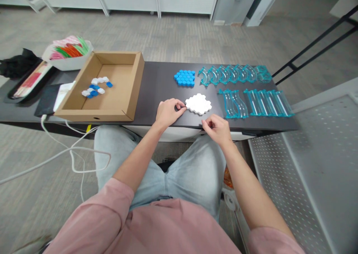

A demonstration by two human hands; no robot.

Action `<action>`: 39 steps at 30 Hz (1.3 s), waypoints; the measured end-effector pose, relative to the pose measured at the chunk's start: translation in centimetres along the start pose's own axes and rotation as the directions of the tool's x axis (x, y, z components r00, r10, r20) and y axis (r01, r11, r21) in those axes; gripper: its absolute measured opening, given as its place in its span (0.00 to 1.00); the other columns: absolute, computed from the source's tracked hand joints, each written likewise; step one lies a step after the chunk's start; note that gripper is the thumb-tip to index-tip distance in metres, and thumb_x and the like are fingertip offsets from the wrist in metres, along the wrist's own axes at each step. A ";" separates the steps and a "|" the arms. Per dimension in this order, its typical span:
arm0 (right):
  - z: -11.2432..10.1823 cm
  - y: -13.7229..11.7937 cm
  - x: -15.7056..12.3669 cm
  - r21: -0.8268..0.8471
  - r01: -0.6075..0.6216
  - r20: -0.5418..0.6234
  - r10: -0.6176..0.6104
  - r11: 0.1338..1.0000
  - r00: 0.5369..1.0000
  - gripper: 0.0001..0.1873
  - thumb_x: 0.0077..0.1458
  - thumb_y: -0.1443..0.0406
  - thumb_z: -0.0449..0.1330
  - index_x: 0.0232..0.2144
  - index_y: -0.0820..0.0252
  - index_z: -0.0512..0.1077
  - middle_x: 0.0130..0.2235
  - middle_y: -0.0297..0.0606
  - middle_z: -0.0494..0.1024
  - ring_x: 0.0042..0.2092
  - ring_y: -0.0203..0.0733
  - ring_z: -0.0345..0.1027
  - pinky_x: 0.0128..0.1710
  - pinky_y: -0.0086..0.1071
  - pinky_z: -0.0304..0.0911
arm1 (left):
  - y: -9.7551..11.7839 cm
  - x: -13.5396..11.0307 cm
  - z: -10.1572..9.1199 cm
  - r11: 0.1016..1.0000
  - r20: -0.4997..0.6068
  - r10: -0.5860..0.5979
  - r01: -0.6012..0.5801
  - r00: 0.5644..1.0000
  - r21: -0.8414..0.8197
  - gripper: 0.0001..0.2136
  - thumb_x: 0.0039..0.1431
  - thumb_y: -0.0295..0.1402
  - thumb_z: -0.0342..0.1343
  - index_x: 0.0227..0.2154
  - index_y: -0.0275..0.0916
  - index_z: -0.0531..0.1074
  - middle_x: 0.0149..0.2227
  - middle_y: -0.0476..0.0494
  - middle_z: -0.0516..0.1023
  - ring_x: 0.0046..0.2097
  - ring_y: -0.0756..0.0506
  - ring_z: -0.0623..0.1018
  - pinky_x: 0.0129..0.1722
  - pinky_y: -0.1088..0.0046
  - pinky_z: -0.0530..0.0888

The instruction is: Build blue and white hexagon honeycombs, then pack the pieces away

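Observation:
A cluster of white hexagon tiles [198,104] lies on the dark table [156,86] near its front edge. My left hand [167,112] rests curled just left of the cluster, fingertips pinched against its left side. My right hand [216,128] sits at the front edge, below and right of the cluster, its fingers pinched together on something too small to make out. A cluster of blue hexagon tiles [185,78] lies farther back.
A cardboard box [137,86] at the left holds several loose white and blue hexagons [96,87]. Clear teal track pieces, curved [232,74] and straight [256,103], lie in rows at the right. A white tub of coloured sticks [68,53], a black tray and white cables sit far left.

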State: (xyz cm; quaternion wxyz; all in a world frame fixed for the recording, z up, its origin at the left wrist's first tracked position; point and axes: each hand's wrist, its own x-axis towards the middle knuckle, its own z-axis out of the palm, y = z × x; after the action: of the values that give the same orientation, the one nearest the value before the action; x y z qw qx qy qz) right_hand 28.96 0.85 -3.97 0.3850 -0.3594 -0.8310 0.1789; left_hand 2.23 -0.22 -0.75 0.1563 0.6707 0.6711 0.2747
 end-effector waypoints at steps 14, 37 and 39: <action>-0.8 -0.5 0.4 -0.010 0.027 -0.029 -0.028 1.000 0.999 0.24 0.71 0.51 0.64 0.24 0.51 0.68 0.21 0.34 0.69 0.21 0.40 0.59 0.25 0.39 0.54 | -4.4 -3.5 -13.6 0.995 -0.538 0.042 -0.083 0.842 -0.052 0.07 0.73 0.37 0.57 0.49 0.44 0.77 0.36 0.47 0.78 0.37 0.47 0.77 0.41 0.70 0.77; -0.2 -1.3 0.7 -0.168 -0.105 -0.116 0.086 0.980 0.990 0.24 0.66 0.47 0.67 0.22 0.47 0.69 0.19 0.35 0.69 0.19 0.45 0.62 0.23 0.41 0.55 | -18.4 0.7 -24.3 0.838 -0.100 -0.168 0.195 0.981 0.509 0.09 0.67 0.40 0.61 0.42 0.43 0.83 0.45 0.36 0.85 0.50 0.35 0.84 0.52 0.61 0.77; -0.2 -1.3 0.8 -0.167 -0.087 -0.096 0.072 0.982 0.993 0.22 0.66 0.51 0.67 0.23 0.47 0.69 0.20 0.34 0.69 0.20 0.44 0.63 0.24 0.41 0.56 | -16.2 0.7 -24.1 0.930 -0.176 -0.085 0.142 0.981 0.338 0.09 0.68 0.41 0.61 0.41 0.43 0.82 0.41 0.39 0.85 0.44 0.38 0.83 0.49 0.63 0.78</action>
State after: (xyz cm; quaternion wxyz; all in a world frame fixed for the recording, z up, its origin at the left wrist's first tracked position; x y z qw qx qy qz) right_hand 28.15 0.51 -2.70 0.3820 -0.4318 -0.8102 0.1059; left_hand -24.91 -2.51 9.25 -0.0033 0.6238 0.7571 0.1942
